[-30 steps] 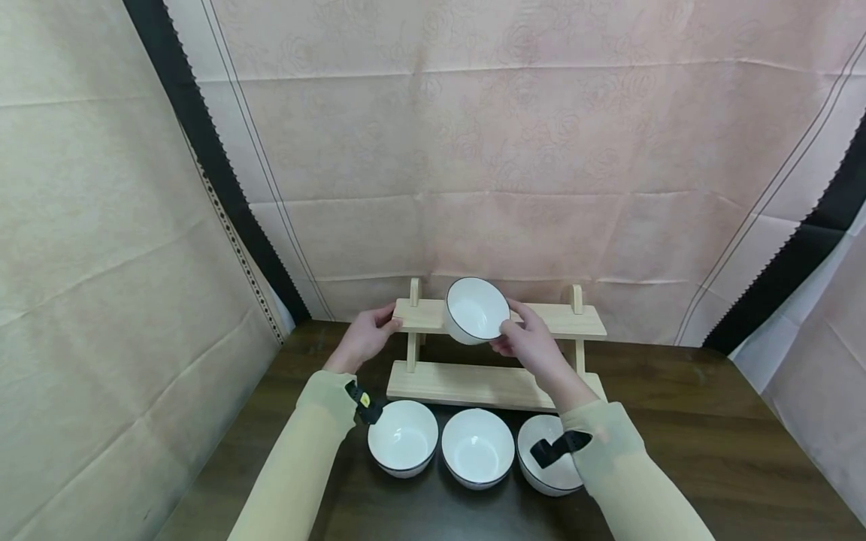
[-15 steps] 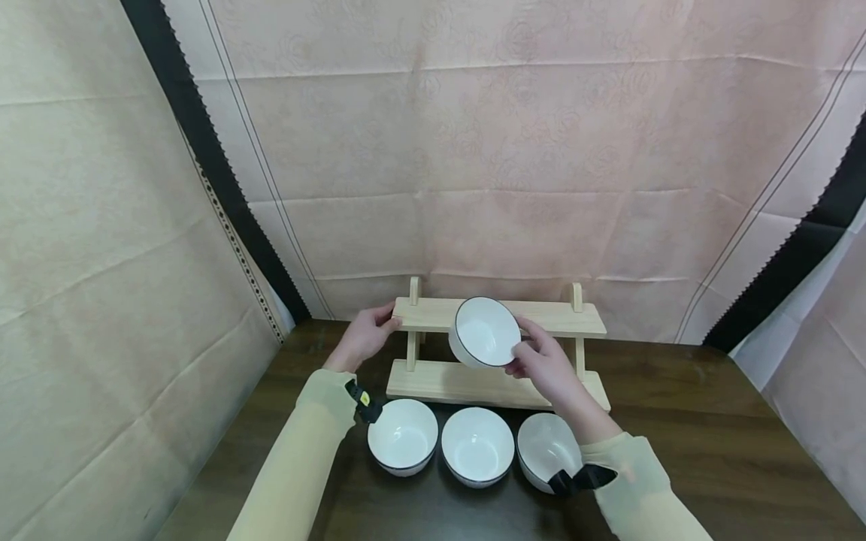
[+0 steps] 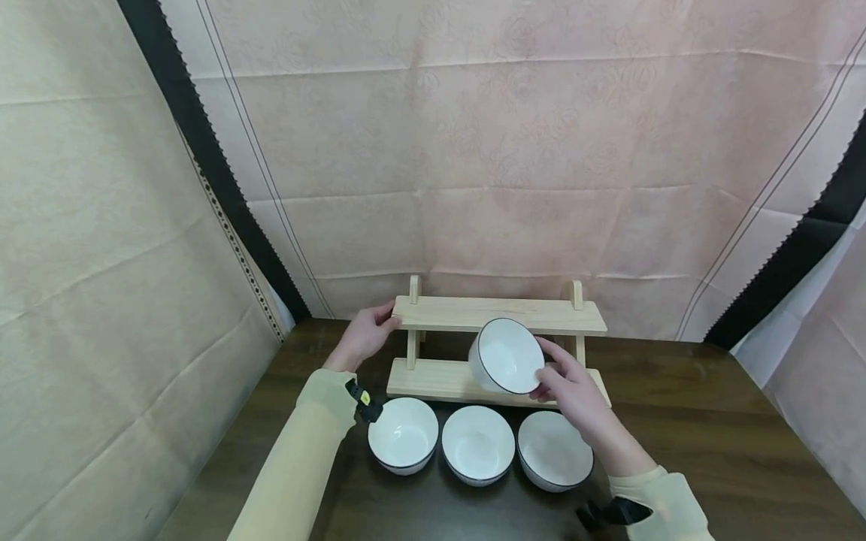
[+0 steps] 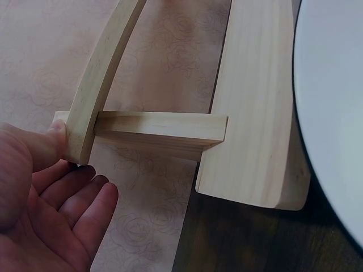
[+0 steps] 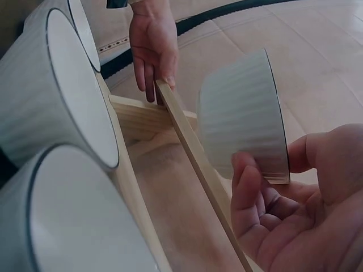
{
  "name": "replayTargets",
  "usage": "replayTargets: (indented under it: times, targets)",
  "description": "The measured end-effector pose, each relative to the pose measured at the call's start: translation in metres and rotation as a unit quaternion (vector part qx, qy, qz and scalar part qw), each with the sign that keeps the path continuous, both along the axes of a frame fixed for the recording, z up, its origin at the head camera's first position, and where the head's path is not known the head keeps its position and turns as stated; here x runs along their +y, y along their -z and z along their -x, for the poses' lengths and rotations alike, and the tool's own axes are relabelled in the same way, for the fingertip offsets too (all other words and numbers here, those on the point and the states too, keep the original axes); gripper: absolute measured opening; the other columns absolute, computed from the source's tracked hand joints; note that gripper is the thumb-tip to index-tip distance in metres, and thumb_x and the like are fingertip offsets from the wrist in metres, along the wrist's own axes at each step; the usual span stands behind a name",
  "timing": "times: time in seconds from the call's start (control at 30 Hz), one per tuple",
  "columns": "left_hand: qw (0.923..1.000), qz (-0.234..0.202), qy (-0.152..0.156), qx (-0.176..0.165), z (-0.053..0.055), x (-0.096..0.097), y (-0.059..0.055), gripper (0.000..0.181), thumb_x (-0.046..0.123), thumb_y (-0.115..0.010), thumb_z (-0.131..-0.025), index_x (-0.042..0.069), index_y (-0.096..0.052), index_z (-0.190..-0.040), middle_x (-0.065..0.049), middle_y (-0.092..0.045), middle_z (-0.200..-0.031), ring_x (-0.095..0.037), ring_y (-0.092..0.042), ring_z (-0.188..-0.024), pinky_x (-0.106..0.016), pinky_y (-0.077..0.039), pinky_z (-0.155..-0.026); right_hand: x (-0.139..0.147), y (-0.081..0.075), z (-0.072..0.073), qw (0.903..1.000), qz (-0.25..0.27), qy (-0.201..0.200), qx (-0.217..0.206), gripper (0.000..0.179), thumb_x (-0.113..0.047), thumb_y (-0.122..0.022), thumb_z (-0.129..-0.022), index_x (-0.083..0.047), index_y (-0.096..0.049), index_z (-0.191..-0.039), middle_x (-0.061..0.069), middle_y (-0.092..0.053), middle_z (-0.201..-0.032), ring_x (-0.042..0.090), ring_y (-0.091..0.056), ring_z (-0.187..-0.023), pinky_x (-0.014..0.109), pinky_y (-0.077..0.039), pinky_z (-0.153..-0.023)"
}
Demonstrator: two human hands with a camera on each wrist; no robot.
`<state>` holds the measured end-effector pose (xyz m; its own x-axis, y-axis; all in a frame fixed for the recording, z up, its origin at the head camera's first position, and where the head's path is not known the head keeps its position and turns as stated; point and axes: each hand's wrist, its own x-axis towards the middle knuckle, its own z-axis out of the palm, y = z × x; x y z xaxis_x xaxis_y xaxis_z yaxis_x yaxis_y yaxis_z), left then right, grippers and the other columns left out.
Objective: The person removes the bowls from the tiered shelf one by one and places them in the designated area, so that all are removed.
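Observation:
A white bowl with a dark rim (image 3: 509, 356) is tilted toward me in front of the two-tier wooden rack (image 3: 501, 315). My right hand (image 3: 571, 387) pinches its right edge between thumb and fingers; in the right wrist view the bowl's ribbed outer wall (image 5: 241, 116) shows. My left hand (image 3: 366, 334) grips the left end of the upper shelf, thumb on top and fingers below, as the left wrist view shows at the shelf end (image 4: 82, 130). The held bowl overlaps the front of the lower shelf (image 3: 433, 379) in the head view.
Three more white bowls stand in a row before the rack: left (image 3: 403, 436), middle (image 3: 477, 445) and right (image 3: 555, 451). The dark wooden table (image 3: 710, 421) extends to both sides. A pale curtain (image 3: 514, 165) hangs close behind the rack.
My right hand has brought the bowl from over the upper shelf down, toward me and to the right. My left hand keeps its grip on the rack.

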<state>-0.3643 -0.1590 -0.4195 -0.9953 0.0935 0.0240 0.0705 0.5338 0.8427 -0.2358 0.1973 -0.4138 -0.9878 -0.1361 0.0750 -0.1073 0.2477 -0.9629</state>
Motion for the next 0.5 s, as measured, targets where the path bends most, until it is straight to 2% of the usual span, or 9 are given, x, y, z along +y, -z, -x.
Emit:
replayTargets:
  times: [0.27, 0.5]
  targets:
    - [1.0000, -0.001, -0.006, -0.001, 0.000, 0.000, 0.001, 0.054, 0.038, -0.055, -0.099, 0.028, -0.038, -0.150, 0.000, -0.043, -0.150, -0.027, -0.040, -0.137, -0.053, -0.034, -0.109, 0.026, 0.012, -0.009, 0.9999, -0.002, 0.000, 0.016, 0.053, -0.009, -0.046, -0.100, -0.015, -0.033, -0.151, 0.020, -0.061, -0.110, 0.032, -0.063, -0.084, 0.041, -0.057, -0.073]
    - [1.0000, 0.008, -0.003, 0.002, 0.002, 0.000, 0.002, 0.055, 0.041, -0.054, -0.099, 0.030, -0.038, -0.150, 0.001, -0.043, -0.150, -0.026, -0.040, -0.137, -0.053, -0.034, -0.109, 0.045, 0.020, -0.020, 0.9997, -0.017, -0.001, 0.014, 0.053, -0.008, -0.047, -0.100, -0.009, -0.032, -0.150, 0.020, -0.061, -0.103, 0.029, -0.060, -0.079, 0.037, -0.056, -0.069]
